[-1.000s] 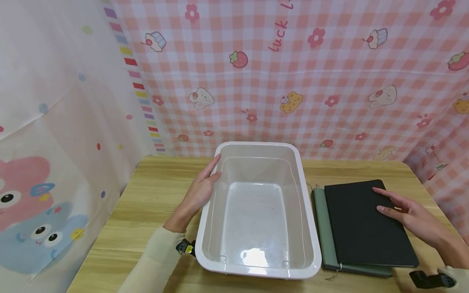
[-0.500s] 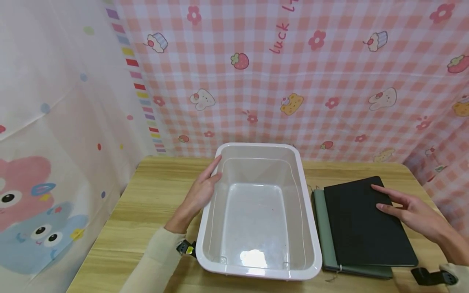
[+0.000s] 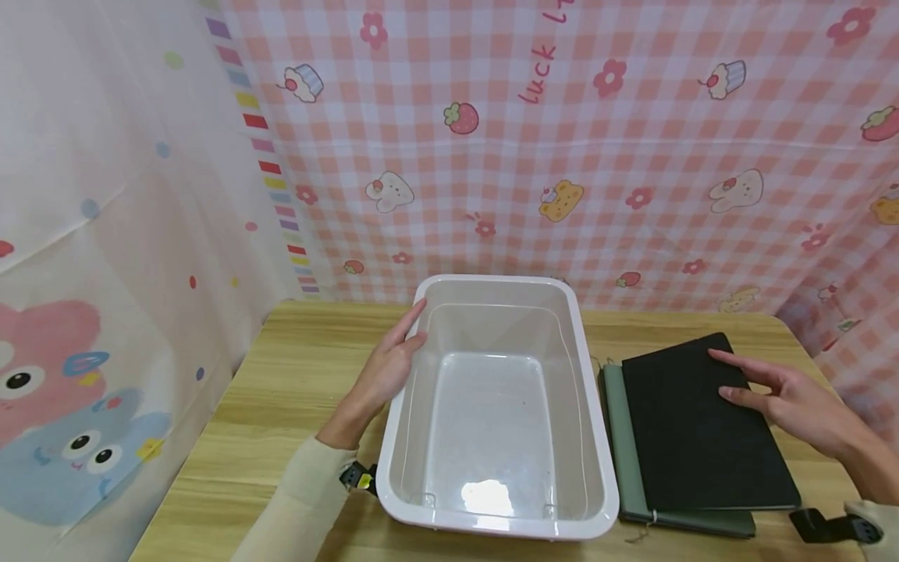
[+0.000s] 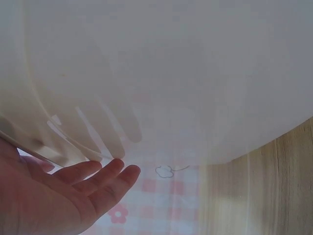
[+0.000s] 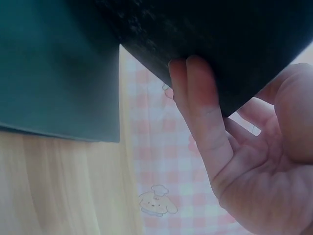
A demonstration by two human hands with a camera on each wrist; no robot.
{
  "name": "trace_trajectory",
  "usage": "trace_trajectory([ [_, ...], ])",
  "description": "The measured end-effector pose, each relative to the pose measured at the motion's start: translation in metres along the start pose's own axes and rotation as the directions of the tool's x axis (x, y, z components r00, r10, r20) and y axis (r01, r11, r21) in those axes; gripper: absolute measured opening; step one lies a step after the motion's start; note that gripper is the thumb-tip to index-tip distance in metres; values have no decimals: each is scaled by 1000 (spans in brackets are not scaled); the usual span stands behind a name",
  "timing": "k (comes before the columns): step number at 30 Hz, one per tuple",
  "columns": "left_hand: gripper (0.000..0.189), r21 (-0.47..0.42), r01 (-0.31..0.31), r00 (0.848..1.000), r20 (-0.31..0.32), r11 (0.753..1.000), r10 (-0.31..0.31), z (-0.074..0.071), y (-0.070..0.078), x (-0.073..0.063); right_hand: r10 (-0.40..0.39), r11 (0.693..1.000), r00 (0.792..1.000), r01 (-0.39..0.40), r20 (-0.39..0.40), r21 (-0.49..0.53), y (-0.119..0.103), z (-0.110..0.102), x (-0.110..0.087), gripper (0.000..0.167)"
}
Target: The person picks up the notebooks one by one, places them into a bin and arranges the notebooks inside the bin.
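Head view: a white bin [image 3: 499, 528] stands on the table [image 3: 295, 406], its open top facing up and a bright glare on its floor. The left hand [image 3: 385, 373] grips its left rim, thumb over the edge and index finger stretched along it. Just right of the bin, a black book [image 3: 695, 441] lies slanted over a green book [image 3: 627, 441], whose left strip shows. The right hand [image 3: 797, 402] pinches the black book at its right edge, thumb on the cover. Behind the table hangs a pink checked cloth [image 3: 513, 156].

Left wrist view: the fingers lie against the outside of the bin, whose glossy wall mirrors them.

Right wrist view: fingers press the underside of the black book near a corner; this corner is raised, apart from the green book's corner at left.
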State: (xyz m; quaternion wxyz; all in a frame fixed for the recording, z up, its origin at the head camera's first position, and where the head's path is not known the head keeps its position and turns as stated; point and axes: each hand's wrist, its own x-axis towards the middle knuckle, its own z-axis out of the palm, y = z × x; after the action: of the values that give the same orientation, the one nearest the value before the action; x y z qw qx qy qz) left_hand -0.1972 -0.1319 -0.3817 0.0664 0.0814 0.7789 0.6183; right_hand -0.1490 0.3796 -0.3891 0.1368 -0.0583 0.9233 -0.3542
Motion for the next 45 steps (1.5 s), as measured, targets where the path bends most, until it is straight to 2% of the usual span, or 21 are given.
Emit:
trace_trajectory([
  [6, 54, 1, -4, 1000, 5, 1000, 4, 0, 1, 0, -20, 1000, 1000, 20, -12, 20, -8, -3, 0, 72],
  [12, 54, -3, 15, 1000, -1, 1000, -15, 0, 5, 0, -39, 998, 997, 43, -68, 51, -17, -7, -3, 68],
  [20, 54, 10, 23, 1000, -5, 1000, -23, 0, 6, -1, -49, 999, 986, 48, -162, -16, -28, -21, -5, 68],
  [23, 54, 16, 21, 1000, -4, 1000, -20, 0, 5, -1, -72, 997, 976, 75, -205, 8, -33, -25, -7, 65],
  [28, 55, 33, 7, 1000, -6, 999, -7, 0, 3, -2, -119, 989, 948, 141, -296, 54, -43, -34, -9, 61],
  [33, 55, 36, 3, 1000, -2, 999, -3, 0, 2, -2, -103, 974, 941, 162, -323, 161, -57, -42, -8, 61],
  [36, 55, 31, -4, 1000, -1, 1000, 4, -1, 2, -2, -122, 950, 937, 206, -327, 236, -66, -48, -6, 59],
  [38, 55, 27, -10, 1000, -1, 1000, 10, -1, 2, -2, -135, 916, 937, 243, -323, 320, -71, -50, -4, 59],
  [40, 55, 25, -13, 1000, -2, 1000, 13, -1, 2, -1, -154, 856, 939, 282, -308, 433, -76, -53, -2, 59],
  [43, 55, 23, -12, 1000, 3, 1000, 12, -1, 1, -2, -165, 787, 943, 302, -288, 538, -84, -54, 0, 60],
  [45, 55, 21, -9, 1000, 4, 1000, 9, -1, 1, -2, -162, 795, 946, 293, -280, 531, -91, -54, 1, 61],
])
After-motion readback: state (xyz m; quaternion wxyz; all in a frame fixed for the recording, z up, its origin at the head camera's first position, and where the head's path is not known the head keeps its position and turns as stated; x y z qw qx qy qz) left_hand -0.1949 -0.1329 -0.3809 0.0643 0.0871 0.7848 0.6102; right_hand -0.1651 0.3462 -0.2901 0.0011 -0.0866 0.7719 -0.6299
